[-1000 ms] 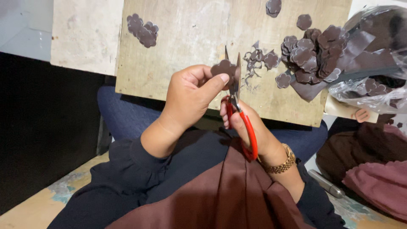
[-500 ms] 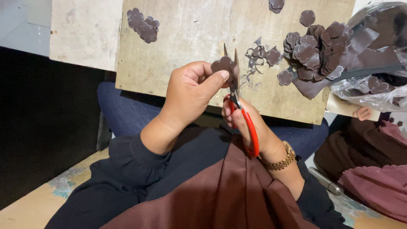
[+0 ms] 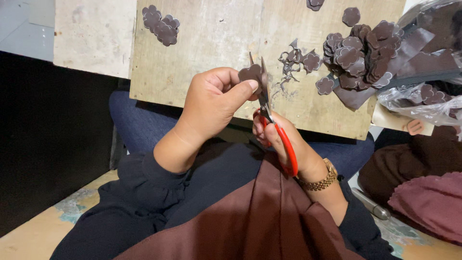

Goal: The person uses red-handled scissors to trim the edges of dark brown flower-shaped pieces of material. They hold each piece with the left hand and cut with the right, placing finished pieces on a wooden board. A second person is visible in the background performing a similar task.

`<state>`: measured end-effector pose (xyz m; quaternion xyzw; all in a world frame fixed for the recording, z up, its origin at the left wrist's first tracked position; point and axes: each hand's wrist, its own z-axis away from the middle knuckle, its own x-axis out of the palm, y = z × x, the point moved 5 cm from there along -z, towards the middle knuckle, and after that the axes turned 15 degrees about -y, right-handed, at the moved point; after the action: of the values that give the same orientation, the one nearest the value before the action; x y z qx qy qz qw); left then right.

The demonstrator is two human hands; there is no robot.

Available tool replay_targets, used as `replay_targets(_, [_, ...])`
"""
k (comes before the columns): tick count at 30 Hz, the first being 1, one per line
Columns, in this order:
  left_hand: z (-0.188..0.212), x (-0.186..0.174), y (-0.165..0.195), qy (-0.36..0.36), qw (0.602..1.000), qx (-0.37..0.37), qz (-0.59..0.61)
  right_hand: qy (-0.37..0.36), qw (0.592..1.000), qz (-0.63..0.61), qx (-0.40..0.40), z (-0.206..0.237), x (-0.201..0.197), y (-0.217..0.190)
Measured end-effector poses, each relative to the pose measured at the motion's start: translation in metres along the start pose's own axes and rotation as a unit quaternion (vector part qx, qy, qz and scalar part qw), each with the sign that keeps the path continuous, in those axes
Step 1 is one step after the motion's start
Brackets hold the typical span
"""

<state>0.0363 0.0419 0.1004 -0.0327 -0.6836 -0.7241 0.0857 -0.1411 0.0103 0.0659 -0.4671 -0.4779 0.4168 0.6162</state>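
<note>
brown flower-shaped piece [image 3: 250, 74] pinched in left hand [image 3: 211, 103] fingers, just left of upright scissors [image 3: 269, 113] gripped by right hand [image 3: 284, 144].

1. The left hand [image 3: 211, 103] pinches a small dark brown flower-shaped piece [image 3: 250, 74] between thumb and fingers.
2. The right hand [image 3: 281, 142] grips red-handled scissors [image 3: 274, 125], their blades upright against the piece.
3. Behind both hands lies a worn wooden board [image 3: 211, 43].
4. On it sit a heap of cut brown flower shapes [image 3: 358, 53], thin offcuts [image 3: 288, 65] and a smaller cluster [image 3: 160, 19] at its upper left.
5. A clear plastic bag [image 3: 423, 103] lies at the right.
</note>
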Motion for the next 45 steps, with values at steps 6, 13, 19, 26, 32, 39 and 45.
replay_targets(6, [0.002, -0.005, 0.004, -0.018, 0.998, -0.027, -0.053, -0.024, 0.997, -0.073, 0.011, -0.001, 0.003, 0.0])
replay_targets(13, [0.002, -0.008, 0.005, -0.024, 0.998, -0.044, -0.028, -0.043, 0.993, -0.104, 0.029, -0.004, 0.006, -0.001])
replay_targets(19, [0.002, -0.008, 0.001, -0.016, 0.999, -0.037, -0.027, -0.039, 0.993, -0.106, 0.021, -0.004, 0.006, 0.002])
replay_targets(26, [0.001, -0.008, -0.004, -0.019, 1.0, -0.022, -0.005, -0.035, 0.994, -0.103, 0.016, -0.004, 0.006, 0.004])
replay_targets(32, [0.001, -0.007, -0.004, -0.005, 0.999, -0.034, -0.026, -0.028, 0.996, -0.084, 0.019, -0.003, 0.004, 0.007])
replay_targets(39, [0.004, -0.004, 0.007, -0.007, 0.992, 0.015, -0.126, -0.027, 0.999, -0.02, 0.015, -0.004, 0.0, 0.01])
replay_targets(45, [0.0, -0.004, -0.006, -0.047, 0.998, -0.041, 0.001, -0.036, 0.999, -0.016, 0.008, -0.009, 0.001, 0.007])
